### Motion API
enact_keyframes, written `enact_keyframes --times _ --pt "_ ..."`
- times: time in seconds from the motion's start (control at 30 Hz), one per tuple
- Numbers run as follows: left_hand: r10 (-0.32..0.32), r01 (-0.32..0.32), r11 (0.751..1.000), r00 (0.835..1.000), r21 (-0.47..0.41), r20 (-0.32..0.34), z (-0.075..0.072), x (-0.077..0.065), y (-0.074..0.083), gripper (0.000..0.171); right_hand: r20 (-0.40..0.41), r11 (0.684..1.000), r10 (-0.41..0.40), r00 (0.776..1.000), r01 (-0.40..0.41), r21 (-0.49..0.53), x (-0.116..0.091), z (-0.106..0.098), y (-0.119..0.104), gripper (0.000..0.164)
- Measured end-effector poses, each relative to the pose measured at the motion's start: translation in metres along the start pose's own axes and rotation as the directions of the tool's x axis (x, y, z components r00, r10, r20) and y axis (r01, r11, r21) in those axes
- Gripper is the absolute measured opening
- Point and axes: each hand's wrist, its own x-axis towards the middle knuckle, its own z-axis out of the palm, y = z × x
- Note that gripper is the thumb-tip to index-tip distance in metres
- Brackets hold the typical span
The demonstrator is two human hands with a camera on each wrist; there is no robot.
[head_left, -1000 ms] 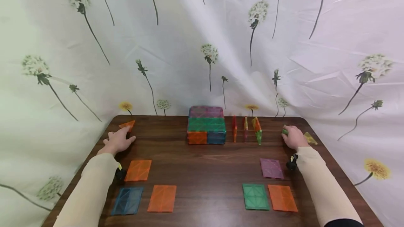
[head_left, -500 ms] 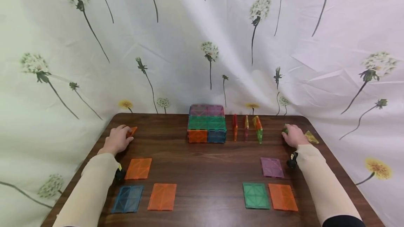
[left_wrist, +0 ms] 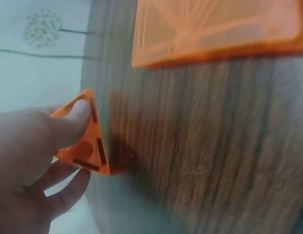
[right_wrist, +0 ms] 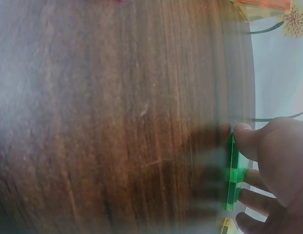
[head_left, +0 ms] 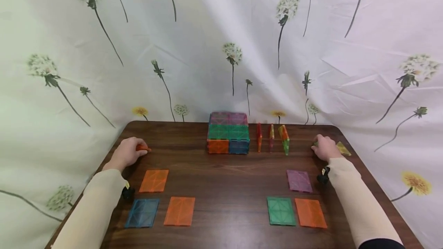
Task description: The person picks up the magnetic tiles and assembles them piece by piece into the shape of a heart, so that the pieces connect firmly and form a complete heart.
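Observation:
Near the table's left edge my left hand (head_left: 128, 151) pinches an orange triangular magnetic tile (left_wrist: 92, 144), with the thumb on its near face; the tile stands tilted. Over at the right side, my right hand (head_left: 326, 148) holds a green magnetic tile (right_wrist: 232, 170) between thumb and fingers. Most of that tile is hidden by the hand in the head view. A yellow triangular tile (head_left: 343, 149) lies just right of the right hand. Below the left hand lies an orange square tile (head_left: 154, 181), and a purple square tile (head_left: 299, 181) lies below the right one.
A box of coloured tiles (head_left: 228, 131) stands at the back middle, with upright tiles (head_left: 271, 138) to its right. Nearer lie a blue tile (head_left: 142, 213) and orange tile (head_left: 179, 211) at left, a green square (head_left: 282, 211) and orange square (head_left: 310, 213) at right.
My left hand has closed on the orange triangle, which lay flat beyond its fingers, and tilted it up. The right hand has stayed almost in place. The head view has shifted slightly.

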Motion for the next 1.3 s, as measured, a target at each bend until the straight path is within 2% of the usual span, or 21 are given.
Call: enact_keyframes --times 0.07,0.2,0.3,0.37,0.47,0.57,0.63,0.7,0.8,0.9,1.13,1.2,1.3 --pt "0.002 -0.003 0.999 0.999 -0.039 -0.033 0.0 -0.002 0.007 0.014 0.009 1.0 0.017 1.0 -0.017 0.015 -0.001 -0.001 0.0 0.035" --pt "0.007 -0.032 0.989 0.986 -0.147 -0.164 -0.001 -0.009 0.028 0.011 0.006 0.999 0.027 1.0 -0.028 0.035 -0.003 -0.002 -0.001 0.039" --pt "0.061 -0.117 0.97 0.966 -0.211 -0.252 0.0 -0.014 0.051 0.013 -0.013 0.997 0.055 0.998 -0.054 0.056 -0.005 -0.001 -0.002 0.044" --pt "0.106 -0.176 0.952 0.957 -0.25 -0.27 0.002 -0.017 0.069 0.018 -0.04 0.995 0.077 0.996 -0.074 0.073 -0.007 -0.001 -0.001 0.051" --pt "0.168 -0.249 0.91 0.953 -0.333 -0.252 0.009 -0.025 0.099 0.027 -0.091 0.989 0.103 0.991 -0.093 0.111 -0.01 -0.002 -0.001 0.067" --pt "0.231 -0.301 0.862 0.949 -0.408 -0.214 0.021 -0.032 0.128 0.03 -0.129 0.99 0.094 0.987 -0.078 0.12 -0.011 -0.003 0.002 0.079" --pt "0.275 -0.338 0.833 0.94 -0.439 -0.201 0.031 -0.037 0.147 0.028 -0.135 0.992 0.079 0.988 -0.064 0.113 -0.013 -0.005 0.004 0.078" --pt "0.321 -0.375 0.807 0.927 -0.456 -0.195 0.041 -0.04 0.163 0.027 -0.14 0.993 0.06 0.988 -0.045 0.111 -0.016 -0.007 0.006 0.07" --pt "0.362 -0.4 0.785 0.916 -0.474 -0.173 0.054 -0.043 0.182 0.026 -0.146 0.993 0.03 0.989 -0.013 0.119 -0.021 -0.011 0.006 0.055" --pt "0.379 -0.391 0.776 0.916 -0.494 -0.13 0.066 -0.043 0.195 0.023 -0.158 0.989 0.012 0.987 0.011 0.147 -0.028 -0.016 0.004 0.043" --pt "0.382 -0.354 0.788 0.923 -0.504 -0.052 0.085 -0.045 0.212 0.017 -0.197 0.973 -0.022 0.98 0.066 0.22 -0.042 -0.035 -0.014 0.028" --pt "0.378 -0.346 0.789 0.925 -0.508 -0.044 0.087 -0.045 0.215 0.016 -0.212 0.97 -0.048 0.976 0.097 0.225 -0.047 -0.043 -0.023 0.025" --pt "0.377 -0.343 0.787 0.925 -0.512 -0.04 0.09 -0.044 0.219 0.013 -0.253 0.958 -0.13 0.959 0.187 0.218 -0.053 -0.053 -0.04 0.022"
